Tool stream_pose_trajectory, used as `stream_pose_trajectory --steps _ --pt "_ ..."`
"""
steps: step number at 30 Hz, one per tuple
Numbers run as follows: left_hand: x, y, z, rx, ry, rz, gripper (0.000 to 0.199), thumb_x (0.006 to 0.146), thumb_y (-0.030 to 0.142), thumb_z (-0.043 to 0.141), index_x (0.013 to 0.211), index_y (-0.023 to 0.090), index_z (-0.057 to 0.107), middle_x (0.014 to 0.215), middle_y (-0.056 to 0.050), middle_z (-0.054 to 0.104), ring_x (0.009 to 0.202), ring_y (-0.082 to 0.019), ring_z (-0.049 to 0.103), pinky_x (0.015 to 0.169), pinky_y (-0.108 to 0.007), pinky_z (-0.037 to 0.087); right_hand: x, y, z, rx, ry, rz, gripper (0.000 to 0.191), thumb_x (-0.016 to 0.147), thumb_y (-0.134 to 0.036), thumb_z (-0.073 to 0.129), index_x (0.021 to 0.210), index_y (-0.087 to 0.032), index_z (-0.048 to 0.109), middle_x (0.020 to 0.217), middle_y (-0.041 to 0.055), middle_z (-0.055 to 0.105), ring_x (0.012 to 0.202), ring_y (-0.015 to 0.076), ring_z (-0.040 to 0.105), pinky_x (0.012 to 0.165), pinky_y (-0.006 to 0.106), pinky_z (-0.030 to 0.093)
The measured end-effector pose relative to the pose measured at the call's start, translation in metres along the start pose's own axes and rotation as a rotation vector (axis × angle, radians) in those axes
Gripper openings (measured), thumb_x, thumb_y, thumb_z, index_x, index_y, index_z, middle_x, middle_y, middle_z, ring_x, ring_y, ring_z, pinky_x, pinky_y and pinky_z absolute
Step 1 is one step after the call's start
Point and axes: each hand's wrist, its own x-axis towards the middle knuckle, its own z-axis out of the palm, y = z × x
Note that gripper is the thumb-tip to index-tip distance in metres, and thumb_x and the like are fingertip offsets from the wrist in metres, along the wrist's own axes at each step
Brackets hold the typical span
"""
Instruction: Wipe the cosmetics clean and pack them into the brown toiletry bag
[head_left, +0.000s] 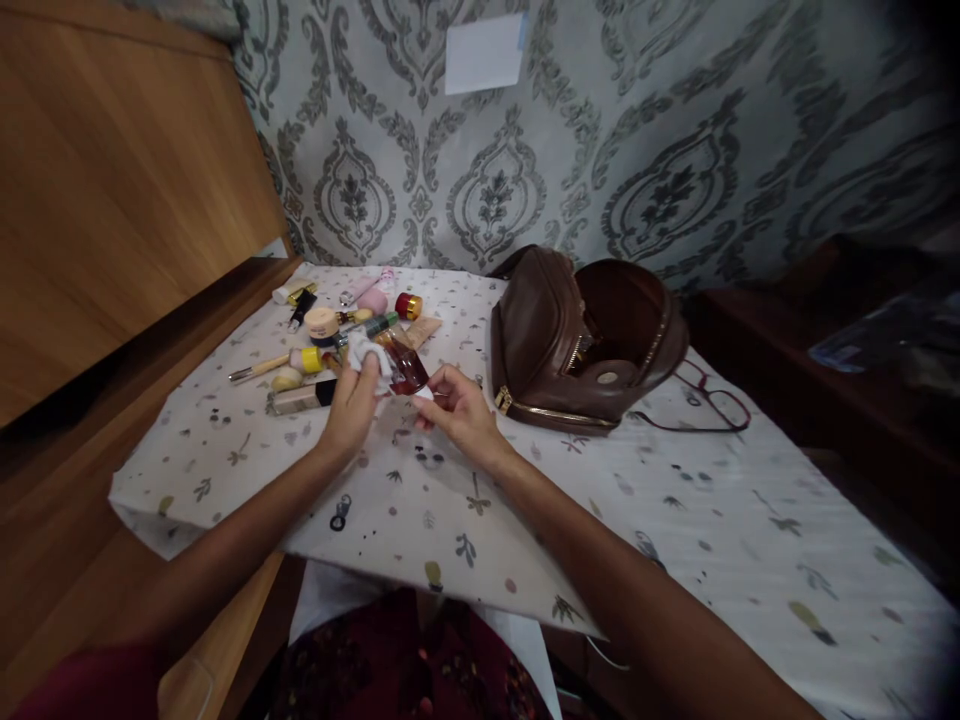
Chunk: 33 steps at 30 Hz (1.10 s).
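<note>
My left hand (353, 405) is closed around a crumpled white cloth (369, 355), which presses against a clear bottle of dark red-brown liquid (406, 366). The bottle lies tilted, its white end towards my right hand (461, 412). The fingers of that hand pinch this white end. Just beyond my left hand lies a beige bottle with a black cap (300, 397). A yellow-capped item (305, 360), a cream jar with a dark band (322, 324) and a red jar with a gold band (409, 306) are close by.
To the right stands an unzipped brown leather bag (551, 340), with red-framed glasses (724, 410) beside it. Brushes (259, 369), a pink item (373, 300) and other cosmetics lie at the back left. A wooden cabinet (135, 170) borders the patterned tablecloth (450, 520) on the left.
</note>
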Motion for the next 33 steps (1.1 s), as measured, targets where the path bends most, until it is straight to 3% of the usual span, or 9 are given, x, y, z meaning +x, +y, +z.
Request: stream_pose_trajectory --steps 3,5,10,13,16,19,23,29,33 --pt "0.011 0.010 -0.009 -0.353 0.033 -0.152 0.046 0.099 0.048 0.043 0.132 0.018 0.052 0.122 -0.011 0.066 0.106 -0.021 0.066 0.084 -0.033 0.060 -0.001 -0.002 -0.005 -0.167 0.007 0.003 0.041 0.073 -0.046 0.075 0.082 -0.023 0.042 0.065 -0.0056 0.059 0.052 0.0121 0.058 0.050 0.023 0.044" --pt "0.016 0.017 -0.015 -0.474 -0.024 -0.222 0.045 0.094 0.048 0.055 0.124 0.014 0.059 0.113 -0.011 0.069 0.096 -0.021 0.068 0.075 -0.032 0.061 -0.001 -0.003 -0.010 -0.306 0.028 -0.011 0.034 0.077 -0.042 0.070 0.085 -0.022 0.044 0.062 -0.0057 0.059 0.052 0.0127 0.056 0.051 0.023 0.041" --pt "0.019 0.026 -0.028 -0.439 -0.113 -0.327 0.042 0.081 0.044 0.073 0.103 0.008 0.069 0.103 -0.013 0.071 0.078 -0.019 0.068 0.052 -0.025 0.059 0.001 -0.011 -0.021 -0.635 0.124 -0.188 0.021 0.077 -0.031 0.068 0.087 -0.020 0.053 0.067 -0.0036 0.058 0.059 0.0126 0.053 0.059 0.024 0.040" --pt "0.020 0.026 -0.033 -0.416 -0.185 -0.361 0.039 0.078 0.038 0.076 0.102 0.008 0.070 0.098 -0.013 0.073 0.068 -0.019 0.069 0.041 -0.022 0.053 0.001 -0.015 -0.024 -0.722 0.124 -0.299 0.016 0.077 -0.025 0.068 0.087 -0.019 0.058 0.077 -0.0005 0.060 0.065 0.0132 0.056 0.064 0.025 0.044" --pt "0.021 0.025 -0.037 -0.484 -0.250 -0.449 0.029 0.083 0.026 0.071 0.105 0.007 0.069 0.091 -0.013 0.075 0.062 -0.020 0.071 0.037 -0.020 0.050 0.002 -0.017 -0.023 -0.637 0.121 -0.313 0.016 0.076 -0.024 0.069 0.089 -0.019 0.062 0.086 0.0017 0.062 0.067 0.0127 0.057 0.065 0.026 0.046" --pt "0.020 0.023 -0.037 -0.607 -0.227 -0.556 0.016 0.087 0.014 0.062 0.100 0.007 0.070 0.091 -0.013 0.076 0.065 -0.019 0.073 0.042 -0.018 0.052 0.004 -0.020 -0.020 -0.364 0.125 -0.193 0.027 0.075 -0.034 0.073 0.095 -0.019 0.062 0.084 0.0009 0.062 0.064 0.0117 0.059 0.059 0.025 0.047" --pt "0.015 0.022 -0.029 -0.758 -0.214 -0.608 0.023 0.090 0.007 0.055 0.108 0.010 0.069 0.101 -0.011 0.077 0.080 -0.021 0.076 0.053 -0.019 0.058 0.004 -0.028 -0.016 -0.065 0.170 -0.092 0.041 0.072 -0.047 0.077 0.096 -0.019 0.059 0.080 -0.0012 0.061 0.060 0.0103 0.060 0.053 0.023 0.049" --pt "0.008 0.024 -0.012 -0.817 -0.366 -0.616 0.048 0.086 0.008 0.063 0.132 0.019 0.058 0.108 -0.010 0.075 0.079 -0.022 0.075 0.046 -0.018 0.052 -0.019 -0.054 -0.028 -0.140 0.162 -0.089 0.037 0.075 -0.044 0.078 0.097 -0.019 0.062 0.079 -0.0007 0.061 0.063 0.0102 0.061 0.057 0.024 0.053" --pt "0.005 0.024 0.002 -0.709 -0.500 -0.595 0.046 0.078 0.020 0.077 0.122 0.017 0.064 0.090 -0.007 0.075 0.061 -0.018 0.069 0.043 -0.020 0.049 -0.041 -0.080 -0.045 -0.236 0.207 -0.110 0.030 0.079 -0.041 0.077 0.096 -0.019 0.065 0.080 0.0003 0.061 0.065 0.0106 0.062 0.057 0.023 0.054"
